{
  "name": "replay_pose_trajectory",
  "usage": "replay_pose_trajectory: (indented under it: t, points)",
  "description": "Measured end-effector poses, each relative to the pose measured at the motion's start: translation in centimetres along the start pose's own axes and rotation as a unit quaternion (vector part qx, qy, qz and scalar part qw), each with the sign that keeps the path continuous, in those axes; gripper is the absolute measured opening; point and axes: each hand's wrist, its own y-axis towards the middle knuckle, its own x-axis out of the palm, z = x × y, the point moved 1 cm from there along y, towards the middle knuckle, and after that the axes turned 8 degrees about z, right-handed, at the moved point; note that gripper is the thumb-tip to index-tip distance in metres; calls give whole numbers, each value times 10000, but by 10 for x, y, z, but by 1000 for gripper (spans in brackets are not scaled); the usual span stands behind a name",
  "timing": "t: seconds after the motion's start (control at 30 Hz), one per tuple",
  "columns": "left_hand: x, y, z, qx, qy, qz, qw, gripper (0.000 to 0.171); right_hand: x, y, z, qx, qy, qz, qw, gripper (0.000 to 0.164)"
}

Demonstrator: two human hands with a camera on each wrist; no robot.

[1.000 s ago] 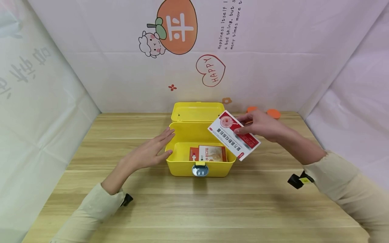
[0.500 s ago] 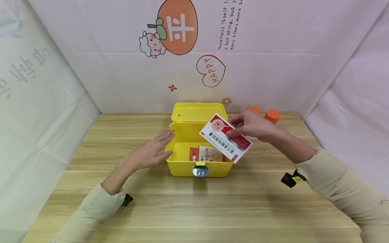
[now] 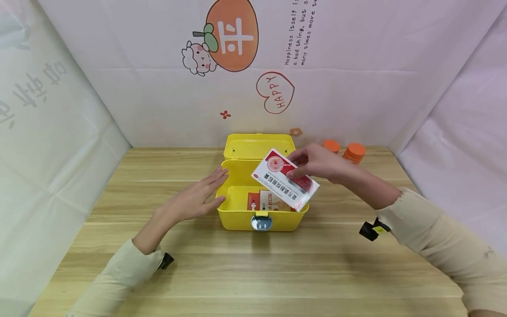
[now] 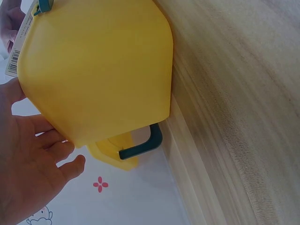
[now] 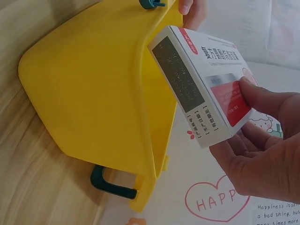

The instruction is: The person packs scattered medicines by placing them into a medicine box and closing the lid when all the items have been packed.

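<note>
Over the right part of an open yellow storage box (image 3: pixel 241 220), my right hand (image 3: pixel 322 164) pinches a red-and-white medicine box (image 3: pixel 283 182) between thumb and fingers. The medicine box is tilted, its printed front facing up. My left hand (image 3: pixel 194 198) rests against the storage box's left rim with its fingers extended; the left wrist view shows these fingers (image 4: pixel 58 150) along the yellow edge. Inside the storage box lie a white-and-red bandage pack (image 3: pixel 271 200) and a small red pack (image 3: pixel 253 201). The held medicine box partly covers the bandage pack.
Two orange-capped bottles (image 3: pixel 354 152) stand behind my right hand, partly hidden by it. The yellow lid (image 3: pixel 259 147) is tipped back near the printed rear cloth (image 3: pixel 178 110). A metallic latch (image 3: pixel 261 223) is on the storage box's front. Wooden table (image 3: pixel 253 273) lies in front.
My right hand has carried the medicine box leftward, farther over the storage box. More of the orange-capped bottles shows. The left hand has stayed in place.
</note>
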Motion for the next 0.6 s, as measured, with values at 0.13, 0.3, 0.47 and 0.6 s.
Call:
replay_pose_trajectory:
  t: [0.13, 0.3, 0.47, 0.6]
  points:
    - [1, 0, -1, 3, 1, 4, 10000, 68, 2, 6, -1, -13, 17, -76, 10000, 36]
    - [1, 1, -1, 9, -5, 26, 10000, 69, 5, 12, -3, -29, -15, -178, 9998, 37]
    - [1, 1, -2, 13, -15, 28, 10000, 69, 11, 17, -6, -116, -95, -253, 9996, 36]
    - [2, 0, -2, -33, 8, 7, 10000, 68, 16, 22, -8, -68, -241, -354, 9991, 39]
